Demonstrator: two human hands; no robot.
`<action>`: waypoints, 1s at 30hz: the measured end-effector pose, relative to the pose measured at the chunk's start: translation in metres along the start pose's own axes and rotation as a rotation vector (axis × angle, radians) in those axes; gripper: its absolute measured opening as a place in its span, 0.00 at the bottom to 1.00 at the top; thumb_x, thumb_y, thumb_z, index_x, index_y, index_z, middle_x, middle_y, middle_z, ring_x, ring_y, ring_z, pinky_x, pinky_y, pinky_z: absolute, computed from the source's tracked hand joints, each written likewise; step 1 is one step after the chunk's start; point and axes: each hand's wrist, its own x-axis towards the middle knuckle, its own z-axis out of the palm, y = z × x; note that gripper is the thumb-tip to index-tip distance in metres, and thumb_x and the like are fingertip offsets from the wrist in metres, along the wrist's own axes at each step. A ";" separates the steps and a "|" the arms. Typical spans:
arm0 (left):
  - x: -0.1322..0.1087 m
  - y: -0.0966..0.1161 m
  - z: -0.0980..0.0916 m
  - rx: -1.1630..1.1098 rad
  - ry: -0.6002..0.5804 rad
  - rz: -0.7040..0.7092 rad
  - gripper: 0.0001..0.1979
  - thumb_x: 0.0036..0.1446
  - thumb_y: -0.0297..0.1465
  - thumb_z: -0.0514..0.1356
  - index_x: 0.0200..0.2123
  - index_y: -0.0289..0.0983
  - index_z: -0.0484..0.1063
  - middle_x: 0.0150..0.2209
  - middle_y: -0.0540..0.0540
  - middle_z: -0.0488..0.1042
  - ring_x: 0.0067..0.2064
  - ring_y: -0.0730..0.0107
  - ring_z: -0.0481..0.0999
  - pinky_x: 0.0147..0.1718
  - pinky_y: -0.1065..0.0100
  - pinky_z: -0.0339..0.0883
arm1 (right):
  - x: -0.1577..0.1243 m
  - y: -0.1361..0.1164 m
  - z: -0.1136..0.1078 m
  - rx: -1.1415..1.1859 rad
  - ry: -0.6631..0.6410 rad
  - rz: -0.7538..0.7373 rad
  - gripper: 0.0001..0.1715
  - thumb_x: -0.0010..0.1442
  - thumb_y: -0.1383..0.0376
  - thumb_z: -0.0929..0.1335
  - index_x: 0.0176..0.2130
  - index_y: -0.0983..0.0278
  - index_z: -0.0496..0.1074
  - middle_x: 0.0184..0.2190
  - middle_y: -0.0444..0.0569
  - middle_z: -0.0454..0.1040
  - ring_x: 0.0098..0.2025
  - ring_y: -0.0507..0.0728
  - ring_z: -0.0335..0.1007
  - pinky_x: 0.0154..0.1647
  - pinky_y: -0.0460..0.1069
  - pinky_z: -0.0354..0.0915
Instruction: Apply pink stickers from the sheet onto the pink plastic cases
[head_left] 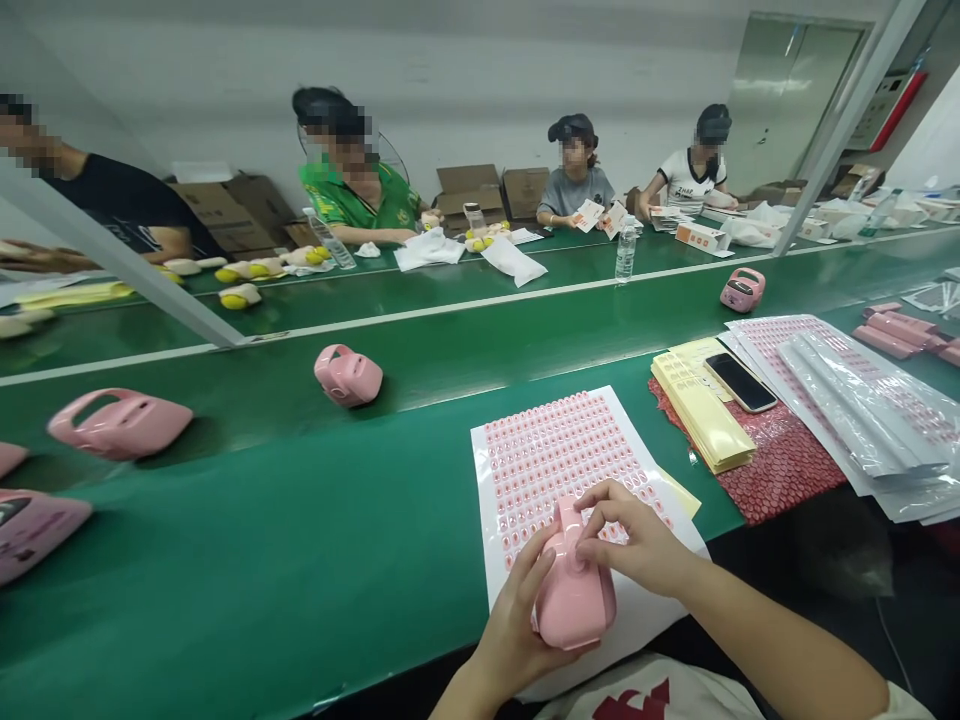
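Note:
My left hand (517,610) is wrapped round the lower left side of a pink plastic device (574,605) with a loop handle, held above the front edge of the green table. The fingers of my right hand (626,540) are bent together against the device near the base of its handle; whether something small is between them is hidden. Beneath lies a white sheet (555,450) with rows of small red and pink stickers, partly covered by the device and my hands. A yellow paper corner (681,492) sticks out from under the sheet's right side.
Pink devices (349,376) stand on the green belt (450,350) beyond the table. Yellow sticker strips (701,415), a phone (741,382), red bubble wrap (787,465) and more sheets (862,390) lie at right. Several people sit across the belt, behind a bottle (625,255).

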 end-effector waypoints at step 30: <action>0.005 0.006 -0.001 -0.075 0.034 -0.041 0.51 0.21 0.18 0.70 0.53 0.49 0.60 0.53 0.36 0.65 0.53 0.39 0.63 0.47 0.40 0.57 | -0.018 0.004 0.006 -0.763 0.243 -0.668 0.20 0.57 0.73 0.59 0.48 0.62 0.66 0.39 0.54 0.71 0.40 0.59 0.65 0.39 0.55 0.66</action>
